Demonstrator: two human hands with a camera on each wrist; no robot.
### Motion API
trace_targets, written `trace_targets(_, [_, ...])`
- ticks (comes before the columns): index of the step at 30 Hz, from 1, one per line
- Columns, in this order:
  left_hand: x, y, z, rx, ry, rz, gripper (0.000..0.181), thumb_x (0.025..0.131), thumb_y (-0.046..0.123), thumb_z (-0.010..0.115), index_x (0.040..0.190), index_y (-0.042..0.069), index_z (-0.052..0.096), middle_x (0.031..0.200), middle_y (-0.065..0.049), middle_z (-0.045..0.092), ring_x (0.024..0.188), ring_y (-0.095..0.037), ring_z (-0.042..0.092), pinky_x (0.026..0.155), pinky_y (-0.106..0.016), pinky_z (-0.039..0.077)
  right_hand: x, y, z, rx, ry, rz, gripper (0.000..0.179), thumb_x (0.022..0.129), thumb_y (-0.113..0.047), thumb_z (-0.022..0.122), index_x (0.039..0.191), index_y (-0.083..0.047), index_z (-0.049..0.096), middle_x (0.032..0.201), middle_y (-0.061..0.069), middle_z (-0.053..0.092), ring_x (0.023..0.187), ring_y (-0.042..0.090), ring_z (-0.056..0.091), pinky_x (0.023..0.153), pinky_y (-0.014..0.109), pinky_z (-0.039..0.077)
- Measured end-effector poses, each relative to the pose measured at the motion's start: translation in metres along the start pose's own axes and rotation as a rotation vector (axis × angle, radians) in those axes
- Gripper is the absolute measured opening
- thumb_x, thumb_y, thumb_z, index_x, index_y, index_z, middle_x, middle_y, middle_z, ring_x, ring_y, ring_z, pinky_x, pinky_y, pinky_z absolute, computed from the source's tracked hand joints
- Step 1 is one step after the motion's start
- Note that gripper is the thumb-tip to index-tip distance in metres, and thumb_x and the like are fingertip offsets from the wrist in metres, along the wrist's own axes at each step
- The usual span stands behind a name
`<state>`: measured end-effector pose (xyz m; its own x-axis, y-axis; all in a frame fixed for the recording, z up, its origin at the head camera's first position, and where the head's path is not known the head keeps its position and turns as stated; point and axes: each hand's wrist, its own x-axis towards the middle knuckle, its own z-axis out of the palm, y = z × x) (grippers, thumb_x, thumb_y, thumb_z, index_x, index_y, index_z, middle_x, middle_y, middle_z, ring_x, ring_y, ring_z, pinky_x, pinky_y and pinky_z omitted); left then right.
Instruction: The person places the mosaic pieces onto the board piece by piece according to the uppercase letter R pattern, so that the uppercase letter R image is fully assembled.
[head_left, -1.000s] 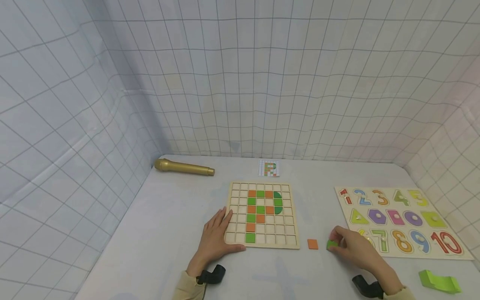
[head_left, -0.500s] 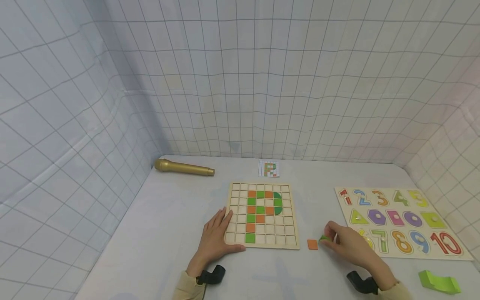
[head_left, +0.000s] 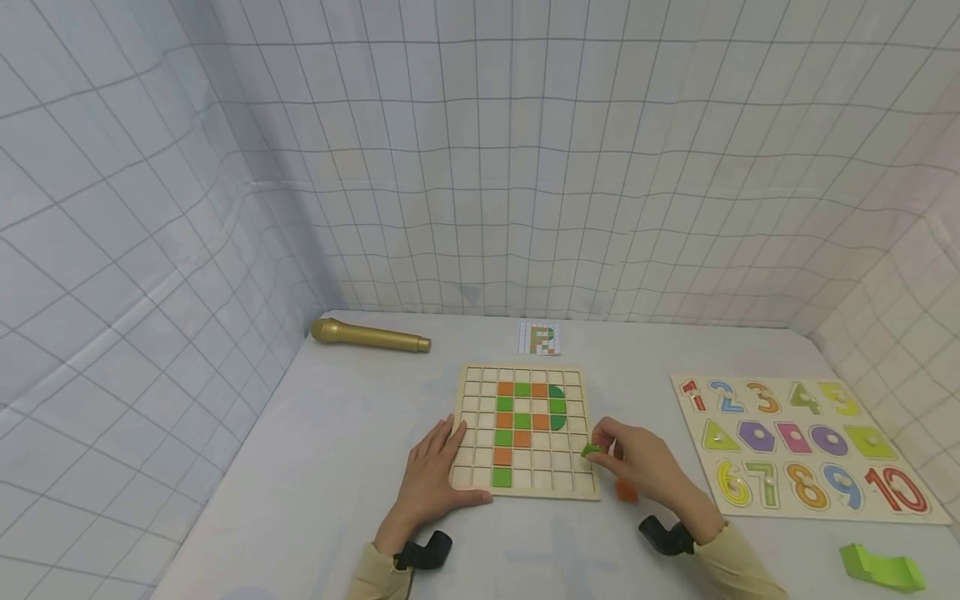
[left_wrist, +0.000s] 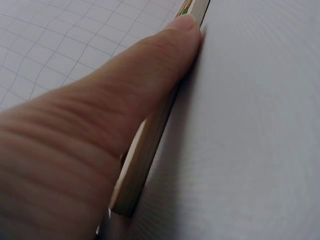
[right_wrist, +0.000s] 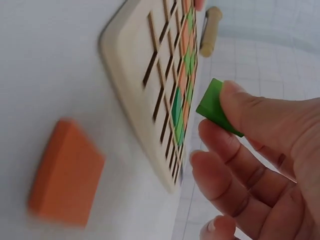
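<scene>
A wooden grid board [head_left: 480,492] lies mid-table, with orange and green tiles in several cells forming a P-like figure. My left hand [head_left: 429,479] rests at its left front corner; in the left wrist view the thumb [left_wrist: 150,60] lies along the board's front edge. Between thumb and fingertips my right hand [head_left: 648,467] pinches a green square tile [right_wrist: 215,107], held at the board's right edge in the head view. A loose orange square tile [right_wrist: 67,175] lies on the table beside the board, partly covered by the right hand in the head view.
Behind the board lies a small pattern card [head_left: 539,338]. A gold microphone [head_left: 371,335] is at the back left. On the right are a number and shape puzzle board [head_left: 750,517] and a green curved block [head_left: 883,568]. Gridded cloth walls [head_left: 480,167] enclose the table.
My right hand has lifted the green tile off the table and carried it left, past the orange tile, to the board's right edge. The left hand stays where it was.
</scene>
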<state>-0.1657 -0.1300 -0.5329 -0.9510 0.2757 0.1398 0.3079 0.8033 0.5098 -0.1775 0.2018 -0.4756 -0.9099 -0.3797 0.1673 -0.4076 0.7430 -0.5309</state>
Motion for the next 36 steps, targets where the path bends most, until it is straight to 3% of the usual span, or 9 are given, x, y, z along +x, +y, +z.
trace_targets(5, [-0.001, -0.001, 0.001, 0.011, -0.001, -0.004, 0.114, 0.061, 0.072, 0.072, 0.149, 0.010, 0.032, 0.154, -0.012, 0.023, 0.140, -0.029, 0.017, 0.105, -0.053, 0.021, 0.015, -0.010, 0.010, -0.003, -0.010, -0.058, 0.018, 0.082, -0.017, 0.076, 0.088, -0.019, 0.059, 0.075, -0.015, 0.054, 0.057, 0.001, 0.043, 0.049, 0.022, 0.037])
trace_targets(14, [-0.001, -0.001, 0.002, 0.006, 0.006, 0.008, 0.114, 0.062, 0.071, 0.072, 0.149, 0.010, 0.032, 0.154, -0.013, 0.024, 0.140, -0.030, 0.018, 0.105, -0.053, 0.020, 0.030, -0.021, 0.028, -0.003, -0.060, -0.092, 0.011, 0.085, -0.015, 0.072, 0.091, -0.018, 0.064, 0.077, -0.013, 0.056, 0.056, 0.001, 0.044, 0.049, 0.023, 0.038])
trace_targets(23, [-0.001, 0.001, 0.002, 0.012, 0.010, 0.013, 0.113, 0.062, 0.070, 0.073, 0.148, 0.009, 0.033, 0.153, -0.014, 0.024, 0.140, -0.030, 0.018, 0.105, -0.054, 0.021, 0.033, -0.029, 0.038, -0.005, -0.127, -0.043, 0.010, 0.086, -0.019, 0.071, 0.086, -0.022, 0.062, 0.070, -0.016, 0.052, 0.053, 0.002, 0.042, 0.048, 0.023, 0.036])
trace_targets(36, [0.000, 0.001, 0.000, 0.020, 0.024, 0.013, 0.113, 0.061, 0.068, 0.075, 0.148, 0.008, 0.034, 0.153, -0.014, 0.025, 0.139, -0.031, 0.019, 0.104, -0.054, 0.023, 0.038, -0.032, 0.043, -0.003, -0.123, 0.000, 0.009, 0.085, -0.018, 0.073, 0.082, -0.019, 0.065, 0.070, -0.013, 0.053, 0.055, 0.005, 0.044, 0.048, 0.024, 0.038])
